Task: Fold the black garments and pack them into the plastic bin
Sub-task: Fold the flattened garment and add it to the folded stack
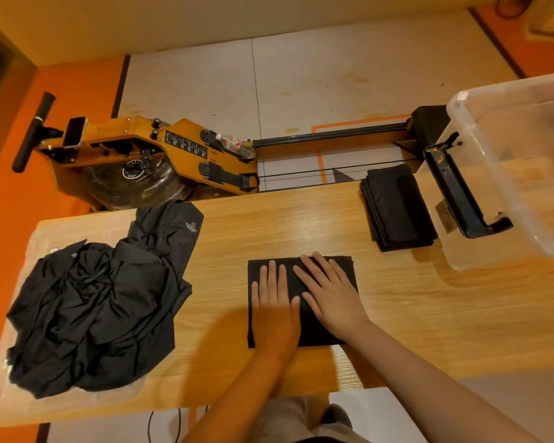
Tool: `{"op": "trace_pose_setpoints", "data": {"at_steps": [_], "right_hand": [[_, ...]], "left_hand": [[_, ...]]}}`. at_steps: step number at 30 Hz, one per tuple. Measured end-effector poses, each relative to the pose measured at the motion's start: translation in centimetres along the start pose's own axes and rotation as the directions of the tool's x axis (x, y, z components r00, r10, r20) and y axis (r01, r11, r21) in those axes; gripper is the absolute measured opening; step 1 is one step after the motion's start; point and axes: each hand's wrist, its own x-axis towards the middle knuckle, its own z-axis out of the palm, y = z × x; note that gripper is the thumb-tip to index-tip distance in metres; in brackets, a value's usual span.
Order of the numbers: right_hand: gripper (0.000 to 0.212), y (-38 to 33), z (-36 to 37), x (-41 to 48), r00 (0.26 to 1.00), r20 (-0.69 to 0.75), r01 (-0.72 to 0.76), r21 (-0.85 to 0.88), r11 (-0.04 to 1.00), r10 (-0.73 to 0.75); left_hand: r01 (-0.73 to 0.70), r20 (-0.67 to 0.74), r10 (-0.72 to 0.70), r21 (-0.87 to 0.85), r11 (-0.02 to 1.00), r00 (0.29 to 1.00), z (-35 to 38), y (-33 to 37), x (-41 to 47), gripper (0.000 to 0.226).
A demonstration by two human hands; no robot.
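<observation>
Fingers (272, 276) flat on folded garment (315, 332), edges square to table (269, 225)

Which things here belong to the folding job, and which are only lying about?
Job: folded black garment under left hand and right hand; crumpled pile of black garments; stack of folded black garments; clear plastic bin.
Lying about: orange wooden rowing machine; clear plastic water bottle.

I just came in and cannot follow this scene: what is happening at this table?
A person presses the left hand and the right hand flat on a folded black garment in the middle of the wooden table. A pile of unfolded black garments lies at the left. Another folded stack sits beside the plastic bin at the right.
</observation>
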Motion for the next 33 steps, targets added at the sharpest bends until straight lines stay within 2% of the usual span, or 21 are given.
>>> {"op": "trace_pose_setpoints", "data": {"at_steps": [4, 8, 11, 14, 16, 18, 21, 23, 26, 29, 33], "right_hand": [[0.054, 1.2, 0.9, -0.5, 0.993, 0.116, 0.005, -0.038, 0.999, -0.001], [0.057, 0.1, 1.0, -2.0, 0.972, 0.12, -0.205, -0.001, 0.979, 0.203], [0.062, -2.5, 1.7, -3.4, 0.919, 0.119, -0.38, 0.023, 0.925, 0.375], [0.068, -4.6, 1.9, -5.0, 0.886, 0.169, -0.444, 0.035, 0.895, 0.433], [0.07, -5.3, 1.5, -5.9, 0.874, 0.169, -0.466, 0.019, 0.885, 0.457], [0.069, -5.2, 0.8, -6.3, 0.889, 0.086, -0.452, 0.015, 0.892, 0.449], [0.065, -4.8, -0.4, -5.1, 0.955, -0.007, -0.296, 0.0, 0.955, 0.296], [0.059, -4.6, -0.4, -3.9, 0.987, 0.024, -0.157, 0.002, 0.988, 0.157], [0.054, -3.5, 0.8, -3.2, 0.992, 0.127, -0.01, -0.006, 1.0, 0.01], [0.053, -3.3, 1.3, -3.5, 0.988, 0.148, -0.04, -0.002, 0.999, 0.04], [0.057, -5.4, 1.5, -4.8, 0.979, 0.131, -0.162, 0.041, 0.986, 0.155]], "left_hand": [[-0.066, 0.059, 0.062, 0.081, 0.995, 0.996, 0.7, -1.5, 0.0, 0.063], [-0.192, 0.149, 0.165, 0.187, 0.964, 0.975, 0.3, -2.9, 2.5, 0.069], [-0.366, 0.338, 0.287, 0.2, 0.909, 0.896, -1.5, -3.7, 5.3, 0.074], [-0.475, 0.418, 0.349, 0.25, 0.844, 0.839, -3.3, -3.6, 8.0, 0.067], [-0.447, 0.367, 0.332, 0.296, 0.844, 0.869, -3.7, -3.5, 8.4, 0.066], [-0.352, 0.225, 0.299, 0.253, 0.901, 0.927, -3.5, -2.9, 6.9, 0.067], [-0.158, 0.072, 0.149, 0.149, 0.976, 0.986, -2.0, -2.0, 1.8, 0.062], [-0.036, 0.075, 0.024, 0.154, 0.987, 0.997, -0.5, -1.4, -1.9, 0.063], [0.048, 0.123, -0.066, 0.146, 0.988, 0.99, 1.0, -0.7, -5.1, 0.065], [0.019, 0.151, -0.047, 0.179, 0.984, 0.987, 0.6, -1.7, -5.1, 0.065], [-0.198, 0.163, 0.164, 0.219, 0.955, 0.973, -0.8, -3.9, -4.5, 0.062]]}}
